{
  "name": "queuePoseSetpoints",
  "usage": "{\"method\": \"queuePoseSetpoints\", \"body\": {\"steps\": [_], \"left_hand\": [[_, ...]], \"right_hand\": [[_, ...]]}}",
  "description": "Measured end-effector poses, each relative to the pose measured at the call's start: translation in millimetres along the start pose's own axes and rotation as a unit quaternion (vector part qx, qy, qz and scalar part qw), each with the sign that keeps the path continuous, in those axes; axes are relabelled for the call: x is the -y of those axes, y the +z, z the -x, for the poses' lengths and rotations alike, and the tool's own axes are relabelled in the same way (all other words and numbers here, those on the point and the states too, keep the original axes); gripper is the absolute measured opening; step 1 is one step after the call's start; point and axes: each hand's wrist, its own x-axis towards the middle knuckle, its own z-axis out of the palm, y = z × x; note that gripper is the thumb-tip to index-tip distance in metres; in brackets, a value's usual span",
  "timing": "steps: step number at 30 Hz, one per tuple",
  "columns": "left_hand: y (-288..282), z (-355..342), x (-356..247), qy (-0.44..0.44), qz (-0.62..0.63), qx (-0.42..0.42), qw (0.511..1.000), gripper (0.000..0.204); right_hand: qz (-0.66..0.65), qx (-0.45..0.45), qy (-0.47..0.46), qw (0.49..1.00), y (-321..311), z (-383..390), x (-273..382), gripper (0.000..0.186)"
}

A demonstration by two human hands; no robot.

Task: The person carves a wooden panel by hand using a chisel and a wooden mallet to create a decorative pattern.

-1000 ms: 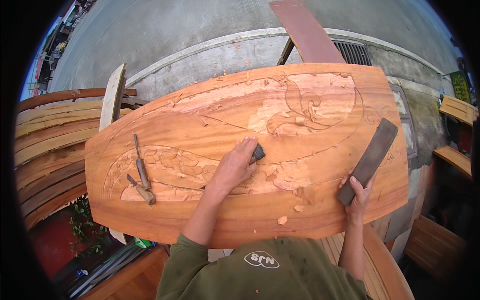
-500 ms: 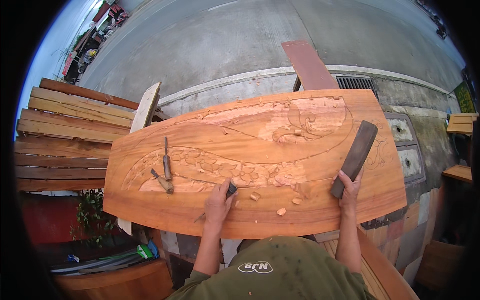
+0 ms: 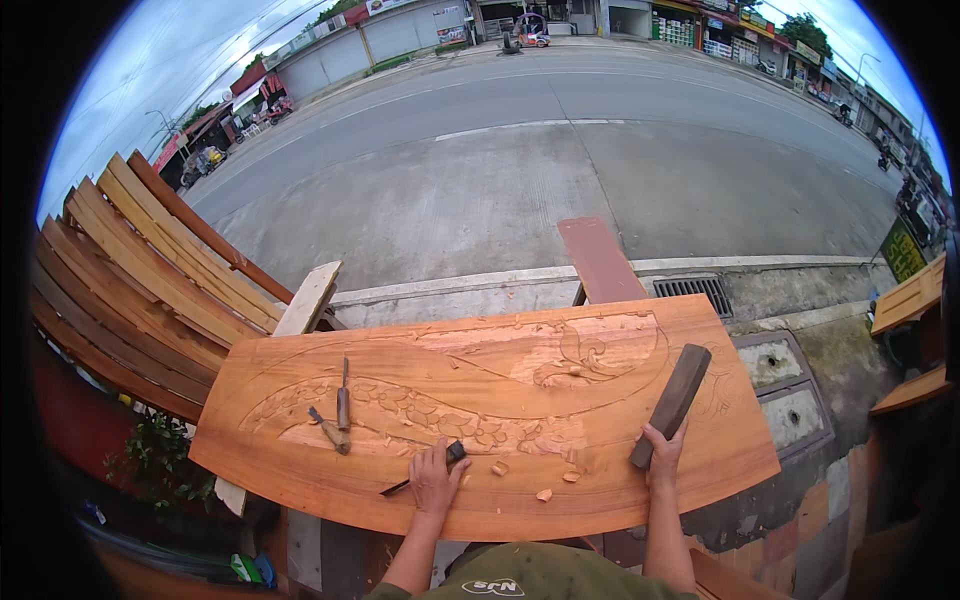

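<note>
Across the near middle of the scene lies a carved wooden panel, its lower edge partly covered by the right forearm and the green shirt, which is itself cut off below. The hands are well apart. The left hand is closed over a dark-handled tool at the panel's near side; the dark end shows to the right of the fingers and a thin blade to the left, while the middle is hidden under the hand. The right hand grips the near end of a dark bar, tilted with its far end to the right; the fingers wrapped behind it are mostly out of sight. Two hand tools rest on the panel's left part, close together. Wood chips lie between the hands, the smallest hard to separate from the carving. Beyond, a reddish-brown board reaches past the panel's far edge. Wooden slats at left run into the dark rim. Far across the road, the shopfronts are too small to make out.
</note>
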Motion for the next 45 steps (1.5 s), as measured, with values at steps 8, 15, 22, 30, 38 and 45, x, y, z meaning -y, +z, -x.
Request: {"method": "queuePoseSetpoints", "body": {"steps": [8,15,22,30,38,45], "left_hand": [[-6.2,-5.7,1.0,-0.012,0.05,0.004,0.999,0.07],[-13.4,-2.7,15.6,0.012,0.074,0.068,0.995,0.07],[-10.3,-7.8,35.5,0.08,0.099,0.102,0.987,0.073],[-18.2,-27.6,44.6,0.142,0.134,0.084,0.977,0.07],[-10.9,-7.1,33.9,0.147,0.152,0.088,0.974,0.072],[-17.8,-20.8,42.3,0.13,0.153,0.093,0.975,0.072]], "right_hand": [[0.002,-0.046,-0.003,0.999,23.6,5.7,12.5,0.079],[0.036,-0.109,-0.031,0.993,31.3,6.5,1.6,0.083],[0.121,-0.12,-0.027,0.985,25.6,4.3,-10.9,0.077],[0.689,0.035,-0.03,0.723,145.6,37.6,-1.5,0.102],[0.75,0.117,-0.082,0.646,164.1,88.6,-42.0,0.096],[0.762,0.125,-0.092,0.629,185.1,90.3,-35.6,0.094]]}}
